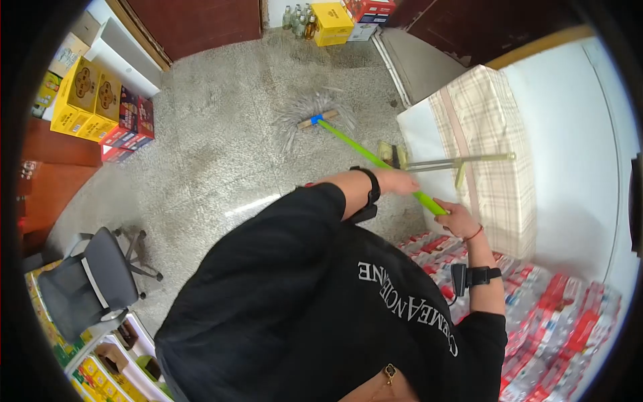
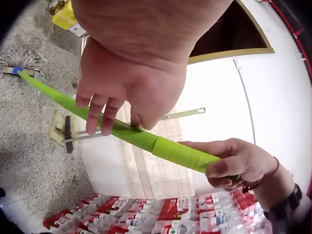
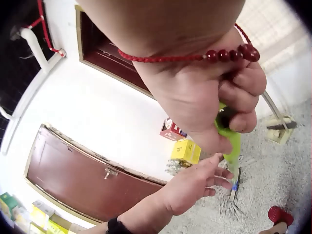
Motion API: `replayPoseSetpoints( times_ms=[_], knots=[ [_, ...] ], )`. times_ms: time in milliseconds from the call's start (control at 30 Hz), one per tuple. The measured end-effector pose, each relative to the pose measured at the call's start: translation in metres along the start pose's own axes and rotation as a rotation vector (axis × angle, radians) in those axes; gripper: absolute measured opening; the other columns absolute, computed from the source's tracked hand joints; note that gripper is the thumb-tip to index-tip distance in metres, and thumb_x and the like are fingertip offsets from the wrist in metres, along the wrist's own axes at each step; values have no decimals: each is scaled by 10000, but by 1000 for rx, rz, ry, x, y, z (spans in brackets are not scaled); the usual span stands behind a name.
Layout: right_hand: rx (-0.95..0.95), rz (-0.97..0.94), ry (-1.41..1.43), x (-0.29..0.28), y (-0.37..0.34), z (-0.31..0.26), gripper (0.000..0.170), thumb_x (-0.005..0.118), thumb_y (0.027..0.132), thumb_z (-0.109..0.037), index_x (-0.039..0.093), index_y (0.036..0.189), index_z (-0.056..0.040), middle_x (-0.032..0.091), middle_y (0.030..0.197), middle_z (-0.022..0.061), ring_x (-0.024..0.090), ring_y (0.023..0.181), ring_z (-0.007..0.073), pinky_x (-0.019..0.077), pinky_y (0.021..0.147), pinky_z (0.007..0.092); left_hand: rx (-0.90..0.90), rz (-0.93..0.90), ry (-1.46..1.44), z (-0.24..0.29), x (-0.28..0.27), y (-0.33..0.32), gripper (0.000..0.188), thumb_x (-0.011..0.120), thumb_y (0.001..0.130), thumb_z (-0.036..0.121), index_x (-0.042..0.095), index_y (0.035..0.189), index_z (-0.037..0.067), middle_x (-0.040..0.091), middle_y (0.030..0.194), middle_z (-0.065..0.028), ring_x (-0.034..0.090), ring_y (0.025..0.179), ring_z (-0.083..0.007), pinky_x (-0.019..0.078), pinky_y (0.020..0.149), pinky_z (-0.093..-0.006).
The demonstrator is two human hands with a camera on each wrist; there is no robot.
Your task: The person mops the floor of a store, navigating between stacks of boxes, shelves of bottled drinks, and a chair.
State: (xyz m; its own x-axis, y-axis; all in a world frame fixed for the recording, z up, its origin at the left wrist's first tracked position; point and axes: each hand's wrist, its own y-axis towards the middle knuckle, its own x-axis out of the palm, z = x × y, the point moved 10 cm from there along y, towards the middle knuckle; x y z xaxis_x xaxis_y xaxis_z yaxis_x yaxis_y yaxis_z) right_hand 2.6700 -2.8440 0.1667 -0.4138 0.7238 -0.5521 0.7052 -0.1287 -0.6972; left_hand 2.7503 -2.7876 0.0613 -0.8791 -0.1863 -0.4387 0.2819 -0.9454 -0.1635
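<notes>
A mop (image 1: 348, 141) with a bright green handle, blue collar and grey string head lies across the head view, its strings spread on the floor. My left hand (image 1: 396, 181) holds the handle partway along, its fingers over the green shaft (image 2: 131, 136) in the left wrist view. At the top end, my right hand (image 1: 457, 220) grips the ribbed grip (image 2: 185, 156), with fingers and thumb curled round it. A red bracelet (image 3: 165, 59) circles the right wrist.
A cloth-covered box (image 1: 492, 134) stands right of the mop, with a long-handled floor tool (image 1: 462, 161) against it. Packs of bottles (image 1: 556, 315) lie at lower right. Yellow cartons (image 1: 87, 100) and an office chair (image 1: 114, 268) stand left. Glass bottles (image 1: 299, 21) stand at the back.
</notes>
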Motion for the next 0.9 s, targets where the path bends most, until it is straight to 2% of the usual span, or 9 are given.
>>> replayPoseSetpoints(
  times_ms=[100, 200, 233, 333, 367, 500, 567, 733, 900],
  knots=[
    [-118, -50, -291, -59, 38, -62, 538, 577, 700, -87, 475, 1228, -76, 486, 625, -8, 425, 524, 75, 387, 509, 224, -111, -66, -14, -24, -61, 41, 404, 371, 852, 337, 548, 1121, 91, 575, 1061, -156, 530, 974, -306, 399, 844, -383],
    [-141, -106, -314, -106, 78, -105, 545, 573, 694, -77, 471, 1230, -76, 494, 632, 3, 429, 530, 80, 389, 519, 222, -84, -54, -57, -22, -125, 56, 419, 380, 848, 354, 560, 1106, 78, 587, 1031, -149, 543, 943, -296, 408, 826, -377],
    [-118, -122, -453, -123, 92, -116, 529, 575, 671, -112, 501, 1195, -100, 596, 731, 146, 565, 670, 186, 448, 656, 287, -98, -21, -115, -21, -146, 57, 420, 393, 843, 357, 565, 1097, 70, 593, 1020, -142, 547, 932, -291, 410, 821, -374],
    [-254, -184, -475, -161, 130, -164, 537, 575, 662, -99, 503, 1194, -103, 603, 740, 157, 558, 649, 187, 447, 648, 279, -78, 140, -188, -45, -200, 84, 413, 420, 834, 352, 570, 1083, 58, 600, 1001, -135, 554, 915, -281, 417, 806, -371],
    [-240, -196, -528, -175, 144, -180, 542, 573, 656, -76, 504, 1193, -93, 592, 702, 115, 531, 611, 158, 440, 619, 262, -30, 245, -201, -55, -221, 95, 404, 435, 830, 344, 571, 1078, 55, 602, 993, -133, 557, 911, -276, 421, 795, -370],
    [-221, -308, -596, -218, 204, -248, 534, 560, 656, -45, 508, 1187, -67, 524, 655, 38, 465, 589, 101, 424, 590, 231, -138, 323, -259, -78, -305, 104, 377, 466, 828, 344, 554, 1102, 102, 608, 912, -112, 568, 843, -234, 425, 740, -354],
    [-318, -352, -683, -236, 239, -285, 542, 558, 659, -35, 504, 1197, -75, 491, 631, 8, 432, 555, 81, 400, 545, 221, -190, 376, -321, -99, -349, 107, 381, 471, 825, 344, 549, 1111, 104, 606, 923, -111, 567, 853, -233, 421, 750, -353],
    [-403, -485, -812, -242, 320, -383, 552, 561, 655, -23, 512, 1200, -91, 451, 593, -36, 377, 489, 50, 362, 474, 215, -319, 600, -334, -161, -440, 80, 393, 474, 821, 345, 530, 1135, 114, 598, 959, -117, 557, 896, -251, 414, 779, -362],
    [-625, -677, -945, -169, 357, -486, 531, 589, 695, -114, 485, 1214, -65, 459, 560, 4, 430, 483, 79, 372, 469, 231, -516, 946, -371, -217, -483, -29, 420, 453, 831, 369, 510, 1157, 109, 571, 1054, -150, 531, 984, -294, 401, 834, -375]
  ],
)
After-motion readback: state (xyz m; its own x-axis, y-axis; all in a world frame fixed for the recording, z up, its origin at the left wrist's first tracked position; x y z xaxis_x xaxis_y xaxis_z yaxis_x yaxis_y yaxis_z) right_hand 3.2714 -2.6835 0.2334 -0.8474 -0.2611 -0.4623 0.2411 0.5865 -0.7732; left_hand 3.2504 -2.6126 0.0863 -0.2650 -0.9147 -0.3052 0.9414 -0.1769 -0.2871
